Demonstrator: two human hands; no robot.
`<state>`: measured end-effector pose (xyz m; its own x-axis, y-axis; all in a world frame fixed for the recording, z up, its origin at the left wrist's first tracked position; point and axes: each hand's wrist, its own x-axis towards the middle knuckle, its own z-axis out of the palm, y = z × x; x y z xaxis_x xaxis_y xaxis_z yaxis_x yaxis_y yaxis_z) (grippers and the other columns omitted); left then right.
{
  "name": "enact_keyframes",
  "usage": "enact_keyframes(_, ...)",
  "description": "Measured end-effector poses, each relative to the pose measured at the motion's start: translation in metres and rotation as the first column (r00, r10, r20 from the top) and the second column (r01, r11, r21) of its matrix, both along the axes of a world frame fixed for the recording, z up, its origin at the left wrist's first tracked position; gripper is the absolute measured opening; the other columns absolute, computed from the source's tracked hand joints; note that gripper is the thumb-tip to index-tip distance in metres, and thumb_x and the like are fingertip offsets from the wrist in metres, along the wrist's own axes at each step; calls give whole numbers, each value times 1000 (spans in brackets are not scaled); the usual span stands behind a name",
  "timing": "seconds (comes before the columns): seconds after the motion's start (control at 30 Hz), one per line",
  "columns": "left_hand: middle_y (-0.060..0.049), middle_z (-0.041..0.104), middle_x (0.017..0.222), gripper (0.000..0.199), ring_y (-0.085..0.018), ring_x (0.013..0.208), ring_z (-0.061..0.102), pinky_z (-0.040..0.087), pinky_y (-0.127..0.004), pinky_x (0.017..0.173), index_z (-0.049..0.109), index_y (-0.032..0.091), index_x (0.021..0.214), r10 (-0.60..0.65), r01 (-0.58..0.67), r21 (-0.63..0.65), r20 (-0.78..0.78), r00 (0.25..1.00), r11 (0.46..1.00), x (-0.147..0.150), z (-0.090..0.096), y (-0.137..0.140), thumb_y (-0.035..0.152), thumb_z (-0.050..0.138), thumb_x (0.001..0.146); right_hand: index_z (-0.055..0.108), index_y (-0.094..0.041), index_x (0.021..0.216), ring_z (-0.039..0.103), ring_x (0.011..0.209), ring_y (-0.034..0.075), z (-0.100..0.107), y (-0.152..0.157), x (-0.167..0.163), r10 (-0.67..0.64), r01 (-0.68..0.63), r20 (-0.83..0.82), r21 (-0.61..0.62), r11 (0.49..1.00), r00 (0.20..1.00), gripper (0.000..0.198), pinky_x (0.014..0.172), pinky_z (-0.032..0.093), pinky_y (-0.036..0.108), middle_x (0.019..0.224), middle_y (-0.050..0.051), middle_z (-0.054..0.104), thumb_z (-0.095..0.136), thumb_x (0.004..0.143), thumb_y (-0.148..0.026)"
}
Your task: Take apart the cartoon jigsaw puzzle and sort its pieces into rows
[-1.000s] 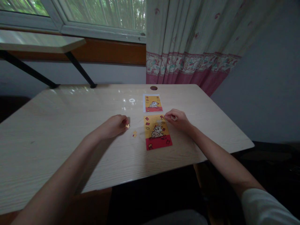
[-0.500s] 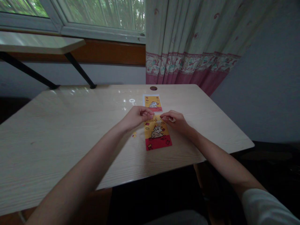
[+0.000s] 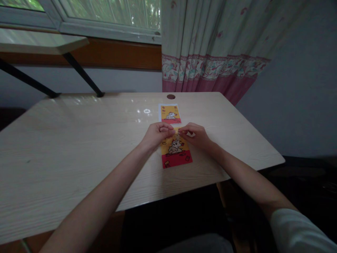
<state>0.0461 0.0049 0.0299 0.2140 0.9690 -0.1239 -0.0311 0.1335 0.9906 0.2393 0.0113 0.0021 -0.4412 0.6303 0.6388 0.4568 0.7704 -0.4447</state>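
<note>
A yellow and red card [image 3: 176, 160] with a white cartoon animal lies flat on the table. Over its upper end, my left hand [image 3: 160, 134] pinches thumb and forefinger together. Facing it from the right, my right hand [image 3: 195, 134] is closed in a similar pinch. The fingertips of both hands almost meet, with something small and pale between them that is too tiny to make out. Just beyond the hands is a second, similar picture [image 3: 170, 113] with a white border, its lower edge close to my left fingers.
The pale wood-grain table [image 3: 86, 147] has a round brown hole [image 3: 171, 96] near its back edge. A raised shelf [image 3: 42, 41] on black legs stands at the back left. Behind the table hang a floral curtain [image 3: 210, 66] and a window [image 3: 110, 17].
My hands have come closer together at the fingertips. The small coloured bits left of the card are now hidden behind my left arm. The view has shifted slightly.
</note>
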Motion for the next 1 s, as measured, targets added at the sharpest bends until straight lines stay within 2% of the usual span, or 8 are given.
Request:
enact_keyframes(0.23, 1, 61, 59, 19, -8, 52, 53, 43, -23, 55, 59, 14, 69, 1, -1, -11, 39, 999, 1000, 0, -2, 1, 16, 74, 57, 64, -20, 84, 50, 59, 9, 4, 0, -1, 31, -28, -45, 60, 998, 998, 7, 54, 40, 22, 68, 0, 59, 61, 80, -25)
enact_keyframes(0.7, -3, 65, 66, 20, -12, 61, 58, 47, -26, 59, 65, 13, 77, -15, 15, 45, 5, 1000, 999, -4, -4, 3, 19, 73, 60, 63, -18, 82, 49, 58, 8, 2, 3, 0, 7, -4, -33, 79, 997, 999, 8, 53, 38, 21, 66, 0, 58, 59, 82, -25)
enact_keyframes(1.0, 0, 62, 62, 16, -9, 56, 56, 44, -23, 58, 62, 12, 72, -25, 25, 1, 5, 1000, 1000, -2, 1, 3, 13, 69, 58, 63, -19, 82, 49, 58, 8, 2, 3, 2, -3, 4, -12, 50, 999, 1000, 10, 53, 38, 22, 69, 0, 60, 58, 82, -27)
